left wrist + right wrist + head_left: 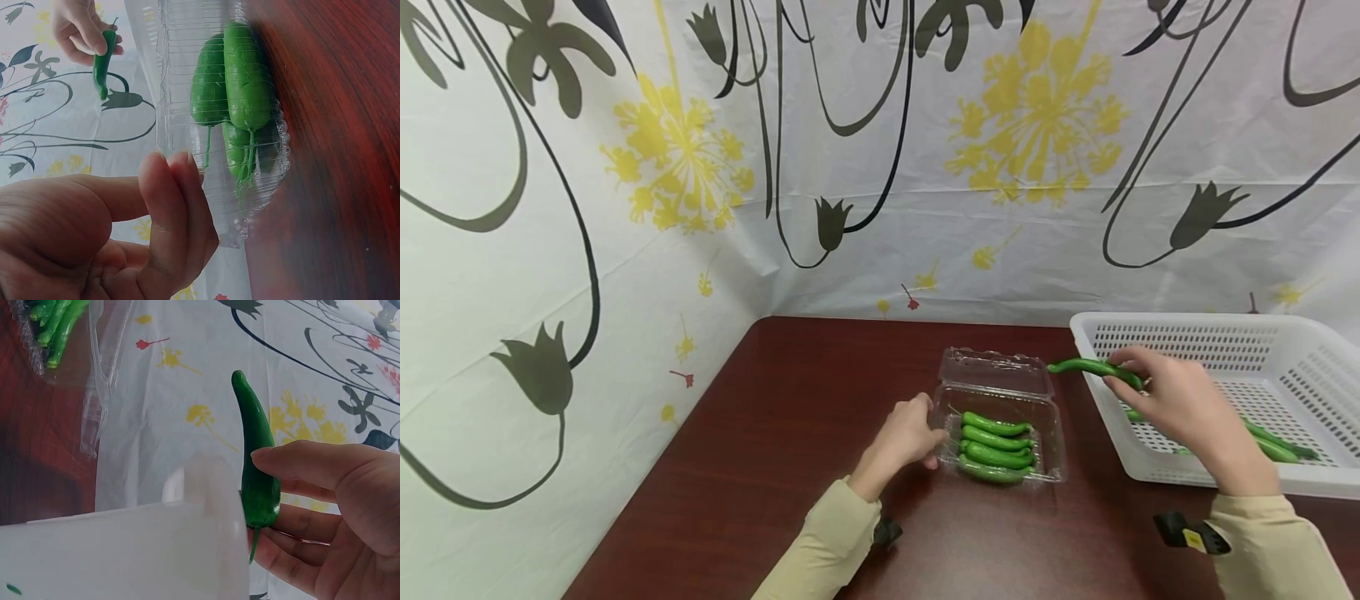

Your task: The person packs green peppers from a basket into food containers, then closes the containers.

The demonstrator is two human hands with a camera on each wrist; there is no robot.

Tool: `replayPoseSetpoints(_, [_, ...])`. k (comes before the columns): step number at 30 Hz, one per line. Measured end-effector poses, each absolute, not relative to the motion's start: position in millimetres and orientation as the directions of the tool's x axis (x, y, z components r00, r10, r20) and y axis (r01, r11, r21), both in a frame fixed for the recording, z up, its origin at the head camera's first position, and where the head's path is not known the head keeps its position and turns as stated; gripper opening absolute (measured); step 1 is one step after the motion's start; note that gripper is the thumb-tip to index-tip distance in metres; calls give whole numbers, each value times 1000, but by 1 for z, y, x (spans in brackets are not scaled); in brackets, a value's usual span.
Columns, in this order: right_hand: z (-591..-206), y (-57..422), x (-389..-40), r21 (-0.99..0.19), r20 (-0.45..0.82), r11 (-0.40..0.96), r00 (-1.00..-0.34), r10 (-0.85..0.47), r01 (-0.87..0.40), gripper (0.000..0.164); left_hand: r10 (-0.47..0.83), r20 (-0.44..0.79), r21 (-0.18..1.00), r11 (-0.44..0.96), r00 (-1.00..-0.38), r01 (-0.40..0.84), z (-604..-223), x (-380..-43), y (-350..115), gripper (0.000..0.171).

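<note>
A green chili pepper (1086, 366) is held up by my right hand (1183, 404), thumb and fingers pinching its stem half. Its narrow tip points left, toward the clear plastic clamshell box (1054, 437). In the right wrist view the pepper (255, 469) shows its thin stem below the fingers. My left hand (901, 435) grips the left rim of the box between thumb and fingers. Inside lie several green chili peppers (996, 457) side by side, stems toward my left hand in the left wrist view. The box's lid (996, 371) stands folded back on the far side.
A white perforated plastic basket (1101, 425) stands at the right, beneath my right hand, with more green peppers (1281, 450) on its bottom, partly hidden by the arm. The dark red-brown table (805, 417) meets patterned white cloth (865, 292) at the back and left.
</note>
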State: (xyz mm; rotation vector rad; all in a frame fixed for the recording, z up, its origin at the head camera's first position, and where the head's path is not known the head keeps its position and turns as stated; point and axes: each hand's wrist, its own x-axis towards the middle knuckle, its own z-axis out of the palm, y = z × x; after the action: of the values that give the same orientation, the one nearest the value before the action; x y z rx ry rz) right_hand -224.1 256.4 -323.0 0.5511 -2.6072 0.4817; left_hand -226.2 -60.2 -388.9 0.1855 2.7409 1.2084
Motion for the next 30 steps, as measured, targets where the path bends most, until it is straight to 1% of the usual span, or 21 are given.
replayPoseSetpoints(5, [-324, 251, -223, -237, 471, 854, -824, -316, -463, 25, 165, -78, 736, 675, -983, 55, -390, -226, -60, 36])
replayPoseSetpoints(12, [-328, 240, -222, -193, 531, 840, -774, -345, -507, 28, 166, -82, 737, 674, -983, 52, -390, -226, -60, 35])
replayPoseSetpoints(20, [-330, 233, -223, -177, 540, 820, -750, -382, -545, 27, 174, -80, 724, 687, -982, 63, -388, -226, -60, 38])
replayPoseSetpoints(30, [-331, 224, -226, -172, 542, 804, -736, -405, -569, 27, 178, -73, 737, 672, -981, 67, -388, -226, -60, 32])
